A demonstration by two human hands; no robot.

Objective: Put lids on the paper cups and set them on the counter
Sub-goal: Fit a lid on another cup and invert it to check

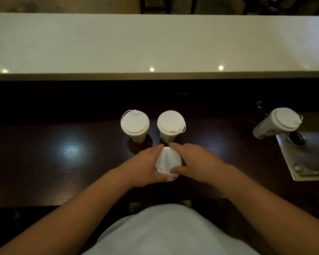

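Observation:
A paper cup with a white lid (168, 161) stands on the dark wooden worktop (63, 159) just in front of me. My left hand (145, 165) wraps its left side and my right hand (193, 161) its right side, thumbs lying on the lid's near rim. The cup's body is hidden under the hands. Behind it two lidded paper cups stand upright side by side, the left one (135, 125) and the right one (171, 125). A further lidded cup (278, 122) stands at the far right.
A long white raised counter (155, 45) runs across the back, above a dark gap. A metal sink plate with a drain (306, 157) lies at the right edge. My light shirt fills the bottom of the view.

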